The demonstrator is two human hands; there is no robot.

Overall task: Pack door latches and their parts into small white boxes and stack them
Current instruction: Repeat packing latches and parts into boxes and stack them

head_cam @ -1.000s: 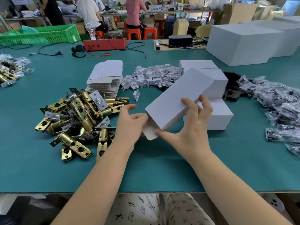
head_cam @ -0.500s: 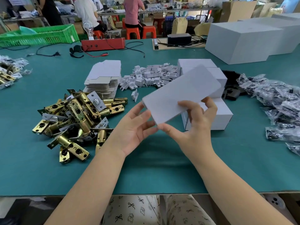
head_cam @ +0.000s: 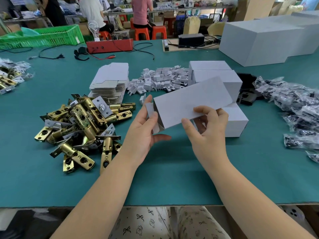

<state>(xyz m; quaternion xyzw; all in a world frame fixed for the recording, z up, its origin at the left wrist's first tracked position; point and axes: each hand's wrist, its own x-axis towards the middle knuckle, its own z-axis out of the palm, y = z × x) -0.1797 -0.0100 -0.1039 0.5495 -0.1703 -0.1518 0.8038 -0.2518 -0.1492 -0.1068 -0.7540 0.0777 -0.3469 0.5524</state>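
A small white box is held tilted above the green table, its near end open with flaps out. My right hand grips its lower edge between thumb and fingers. My left hand is at the open end, fingers straight against a side flap, thumb below the box. A pile of brass door latches lies to the left. Closed white boxes are stacked behind the held box.
A stack of flat box blanks and a heap of small white card inserts lie beyond the latches. Bagged parts fill the right side, black plates beside them. Large white cartons stand at the back right; people sit beyond the table.
The box has been lifted off the table and turned, its open end now toward my left hand. My left hand opened and came back to the end flap.
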